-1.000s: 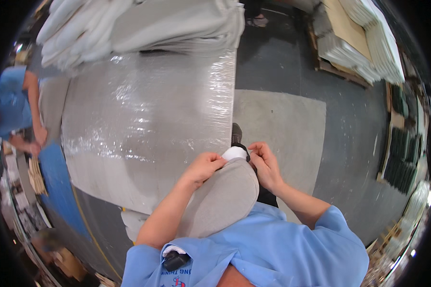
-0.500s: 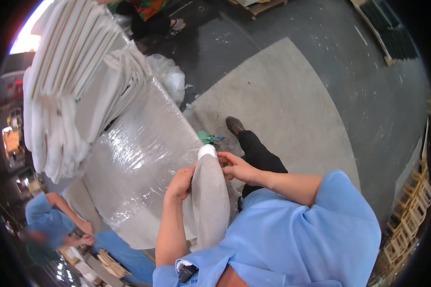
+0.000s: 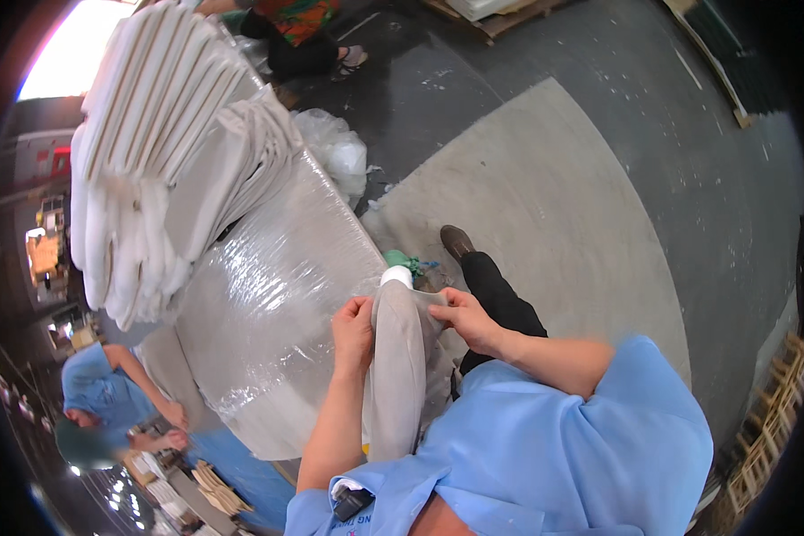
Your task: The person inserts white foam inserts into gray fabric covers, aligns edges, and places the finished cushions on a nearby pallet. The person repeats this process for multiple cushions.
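Note:
A grey fabric cover [image 3: 398,366] lies lengthwise in front of me, drawn over a long padded piece whose white rounded end [image 3: 397,275] pokes out at the far tip. My left hand [image 3: 354,334] is closed on the cover's left edge, fingers pinched near the tip. On the other side, my right hand [image 3: 466,320] pinches the cover's right edge and holds it stretched outward. Both hands are just below the white end, beside the plastic-wrapped tabletop [image 3: 277,313]. The lower end of the cover runs down toward my shirt.
Long white padded pieces [image 3: 143,116] and folded grey covers [image 3: 241,161] are piled on the table's far left. Clear plastic [image 3: 335,152] and a green bundle [image 3: 400,259] lie by its edge. A co-worker [image 3: 107,393] stands at left, another person [image 3: 299,45] beyond. Wooden racks [image 3: 768,438] stand right.
My right hand has moved outward to the right, pulling the cover's edge away from the padding. My left hand stays on the left edge. The whole view has shifted slightly.

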Available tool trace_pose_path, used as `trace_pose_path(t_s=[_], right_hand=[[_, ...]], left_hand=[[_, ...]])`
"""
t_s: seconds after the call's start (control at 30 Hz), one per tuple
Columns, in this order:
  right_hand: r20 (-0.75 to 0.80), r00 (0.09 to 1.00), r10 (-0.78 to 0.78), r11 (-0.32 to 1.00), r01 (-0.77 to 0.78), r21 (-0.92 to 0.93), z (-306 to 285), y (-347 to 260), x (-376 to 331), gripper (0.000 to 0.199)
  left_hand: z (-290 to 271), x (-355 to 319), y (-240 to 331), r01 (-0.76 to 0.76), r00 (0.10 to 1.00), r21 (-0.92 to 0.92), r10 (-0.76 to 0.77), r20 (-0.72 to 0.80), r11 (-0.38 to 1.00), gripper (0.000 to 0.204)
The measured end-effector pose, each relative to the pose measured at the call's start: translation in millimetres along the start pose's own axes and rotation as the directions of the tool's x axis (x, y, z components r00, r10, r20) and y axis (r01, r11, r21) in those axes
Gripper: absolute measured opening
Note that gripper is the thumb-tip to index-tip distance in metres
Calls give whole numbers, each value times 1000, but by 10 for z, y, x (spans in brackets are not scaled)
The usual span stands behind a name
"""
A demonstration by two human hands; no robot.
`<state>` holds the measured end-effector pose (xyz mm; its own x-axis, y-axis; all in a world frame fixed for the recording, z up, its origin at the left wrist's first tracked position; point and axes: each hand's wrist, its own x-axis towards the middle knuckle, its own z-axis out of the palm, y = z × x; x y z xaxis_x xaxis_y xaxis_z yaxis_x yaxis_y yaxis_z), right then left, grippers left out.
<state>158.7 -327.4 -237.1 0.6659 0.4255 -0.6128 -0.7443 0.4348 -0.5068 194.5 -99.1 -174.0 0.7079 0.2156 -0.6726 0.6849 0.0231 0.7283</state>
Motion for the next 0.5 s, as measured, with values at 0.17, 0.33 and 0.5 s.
trace_pose_path(t_s=[0.17,0.33,0.5], right_hand=[[-167,985,35,987,-8,162,263,-131,169,13],[-265,957,121,974,-62,219,511,-184,353,20],[-287,947,144,976,-89,197,561,-597,544,35]], left_hand=[[-247,19,-49,114,987,-42,-108,121,993,29],[-701,-83,-255,400,835,-85,-324,445,913,36],[-493,-85,-280,296,884,-171,-203,420,940,35]])
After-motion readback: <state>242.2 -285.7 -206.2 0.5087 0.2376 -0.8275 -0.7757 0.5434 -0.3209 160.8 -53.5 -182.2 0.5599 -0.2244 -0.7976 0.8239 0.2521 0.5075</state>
